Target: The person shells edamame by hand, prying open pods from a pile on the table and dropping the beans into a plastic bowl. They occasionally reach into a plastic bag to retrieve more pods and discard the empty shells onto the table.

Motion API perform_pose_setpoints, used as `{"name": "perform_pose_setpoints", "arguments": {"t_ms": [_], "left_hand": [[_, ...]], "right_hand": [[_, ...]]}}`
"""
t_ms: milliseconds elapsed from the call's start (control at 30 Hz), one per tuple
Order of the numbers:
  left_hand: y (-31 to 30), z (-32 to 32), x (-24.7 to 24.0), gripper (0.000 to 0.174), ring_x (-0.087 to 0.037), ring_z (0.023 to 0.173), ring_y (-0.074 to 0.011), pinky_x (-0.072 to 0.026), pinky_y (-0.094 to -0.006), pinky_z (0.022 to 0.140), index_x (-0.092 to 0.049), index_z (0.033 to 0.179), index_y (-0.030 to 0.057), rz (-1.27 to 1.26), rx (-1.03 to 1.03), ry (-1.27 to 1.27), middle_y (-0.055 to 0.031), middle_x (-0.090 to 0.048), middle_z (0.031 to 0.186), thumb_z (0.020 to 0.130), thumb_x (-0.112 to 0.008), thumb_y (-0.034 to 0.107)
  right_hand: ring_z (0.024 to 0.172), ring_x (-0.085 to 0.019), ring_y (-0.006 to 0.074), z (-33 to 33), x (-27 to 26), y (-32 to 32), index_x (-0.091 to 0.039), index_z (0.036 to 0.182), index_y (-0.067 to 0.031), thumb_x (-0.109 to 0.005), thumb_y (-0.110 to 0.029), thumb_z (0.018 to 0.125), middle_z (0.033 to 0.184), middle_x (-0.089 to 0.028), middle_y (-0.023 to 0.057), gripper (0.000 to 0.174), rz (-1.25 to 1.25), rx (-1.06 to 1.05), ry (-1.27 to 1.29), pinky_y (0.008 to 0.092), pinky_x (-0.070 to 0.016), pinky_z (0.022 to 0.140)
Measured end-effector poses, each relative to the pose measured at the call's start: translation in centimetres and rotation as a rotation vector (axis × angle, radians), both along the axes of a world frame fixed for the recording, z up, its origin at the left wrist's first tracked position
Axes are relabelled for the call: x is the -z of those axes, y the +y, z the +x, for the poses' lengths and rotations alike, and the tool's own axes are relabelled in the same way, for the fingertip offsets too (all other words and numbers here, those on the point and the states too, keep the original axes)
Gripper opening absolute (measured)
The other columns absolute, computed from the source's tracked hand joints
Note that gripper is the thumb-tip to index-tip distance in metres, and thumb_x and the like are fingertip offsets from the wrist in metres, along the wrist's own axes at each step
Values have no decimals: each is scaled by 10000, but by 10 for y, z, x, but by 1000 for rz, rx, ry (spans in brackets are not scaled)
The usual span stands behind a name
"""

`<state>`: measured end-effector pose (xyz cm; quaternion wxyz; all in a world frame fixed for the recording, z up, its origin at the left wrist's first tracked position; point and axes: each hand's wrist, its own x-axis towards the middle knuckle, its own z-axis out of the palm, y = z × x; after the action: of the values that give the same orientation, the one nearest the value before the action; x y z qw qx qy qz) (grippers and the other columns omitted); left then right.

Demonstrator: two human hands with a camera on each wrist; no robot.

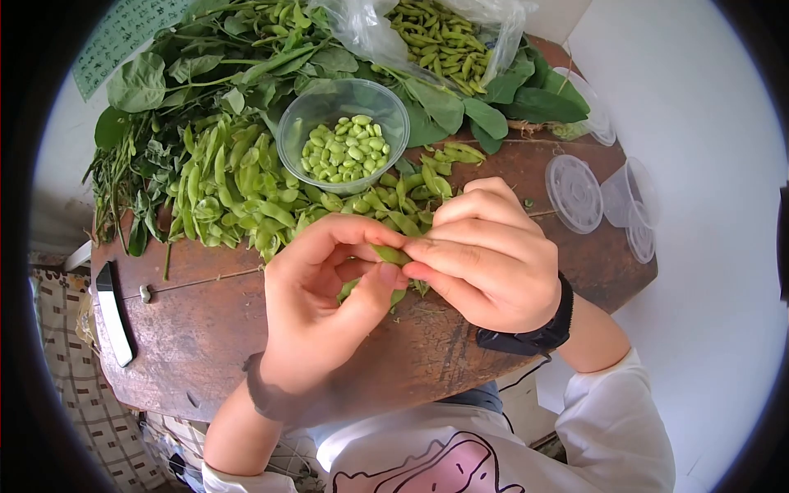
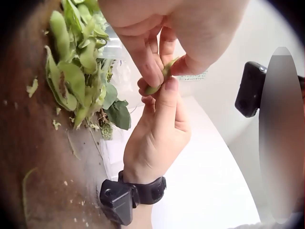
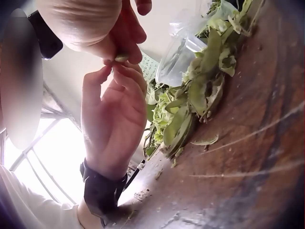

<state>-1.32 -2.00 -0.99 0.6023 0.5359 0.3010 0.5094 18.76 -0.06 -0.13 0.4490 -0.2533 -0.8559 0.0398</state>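
A scuffed wooden table [image 1: 197, 337] that bore leafy stalks [image 1: 222, 74] across its far side, heaped green pods [image 1: 238, 177], a black-and-white slab [image 1: 114, 316] by the left edge, a clear lid [image 1: 573, 193] beside a clear cup [image 1: 622, 197]

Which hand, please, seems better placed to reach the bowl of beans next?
Probably the left hand: in the head view, it lies nearer the bowl, while the right hand is farther off to the side. Both pinch the green pod.
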Motion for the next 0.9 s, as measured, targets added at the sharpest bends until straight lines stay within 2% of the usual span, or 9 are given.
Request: {"name": "perform_pose_setpoints", "arguments": {"t_ms": [67, 167, 433, 533, 600, 700, 767, 833, 900], "left_hand": [[-3, 3, -2, 236, -644, 938, -137, -545, -268, 842, -615, 1078, -74, 17, -116, 133, -98, -620, 1044, 843, -629, -73], [-4, 2, -1, 238, -657, 928, -145, -554, -271, 825, -610, 1052, -81, 98, -154, 212, -103, -621, 1038, 815, -611, -90], [-5, 6, 0, 234, -665, 916, -150, -559, -268, 805, -623, 1044, -84, 30, -187, 166, -113, -626, 1041, 812, -601, -107], [-5, 6, 0, 237, -666, 918, -153, -559, -266, 803, -632, 1043, -84, 57, -184, 174, -117, -632, 1044, 812, -591, -118], [-5, 6, 0, 243, -667, 919, -153, -560, -266, 801, -636, 1045, -84, 76, -177, 170, -118, -634, 1046, 812, -585, -125], [-5, 7, 1, 242, -667, 934, -156, -558, -265, 811, -635, 1063, -87, 18, -168, 93, -118, -634, 1067, 828, -589, -119], [-5, 7, -1, 235, -667, 948, -157, -554, -264, 825, -633, 1110, -88, -63, -123, 14, -116, -628, 1087, 876, -641, -76], [-4, 9, 0, 255, -666, 953, -153, -550, -262, 832, -628, 1148, -86, -80, -127, 29, -112, -626, 1095, 898, -656, -45], [-3, 9, 2, 279, -665, 958, -150, -547, -260, 838, -622, 1186, -85, -98, -133, 43, -108, -623, 1103, 920, -670, -14]], "right_hand": [[767, -602, 231, -1, 1, 0, -693, 951, -9, -841, -61, 690, 829, -641, 52, 304, 5, -6, -7, 372, -462, 692], [762, -596, 240, -3, 2, -1, -684, 969, 8, -836, -53, 689, 830, -630, 64, 325, 23, -17, -23, 381, -473, 687], [749, -599, 250, -8, 6, -4, -662, 954, 29, -816, 11, 707, 800, -607, 87, 292, -9, -4, -17, 368, -484, 635], [729, -602, 252, -11, 5, -5, -648, 909, 20, -807, 31, 712, 794, -609, 93, 253, -9, 17, 14, 369, -487, 636], [664, -607, 258, -13, 3, -7, -675, 836, 37, -800, 91, 693, 740, -623, 126, 198, -91, 28, 71, 348, -479, 588], [650, -605, 251, -12, 4, -6, -669, 833, 31, -779, 93, 721, 733, -630, 121, 169, -147, 52, 128, 338, -479, 591], [642, -603, 247, -11, 3, -4, -671, 844, 30, -771, 84, 743, 732, -634, 119, 153, -137, 68, 113, 330, -477, 586], [633, -600, 242, -10, 4, -4, -673, 856, 28, -764, 74, 765, 732, -637, 116, 137, -126, 84, 98, 322, -475, 580], [665, -615, 251, -9, 5, -5, -658, 867, -14, -781, 23, 778, 750, -632, 106, 157, -198, 108, 127, 340, -483, 573]]}}
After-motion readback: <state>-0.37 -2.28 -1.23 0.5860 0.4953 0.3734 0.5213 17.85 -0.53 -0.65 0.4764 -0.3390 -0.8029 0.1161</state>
